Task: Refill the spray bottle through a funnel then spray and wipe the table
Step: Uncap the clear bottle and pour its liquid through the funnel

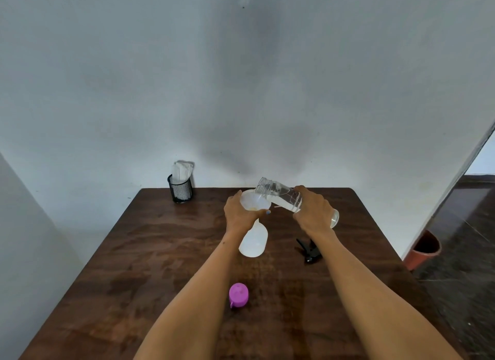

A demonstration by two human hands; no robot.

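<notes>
A white translucent spray bottle point(253, 240) stands without its head on the dark wooden table point(150, 265). A white funnel point(256, 201) sits in its neck, and my left hand point(239, 212) grips the funnel's rim. My right hand point(313, 209) holds a clear water bottle point(281, 196) tilted, its open mouth over the funnel, with water lying along its lower side. The black spray head point(309, 249) lies on the table to the right of the spray bottle. A purple cap point(238, 294) lies near the table's middle between my forearms.
A black mesh holder point(181, 189) with white folded tissue point(182, 170) stands at the table's far left corner against the wall. A reddish bin point(424, 249) stands on the floor to the right of the table.
</notes>
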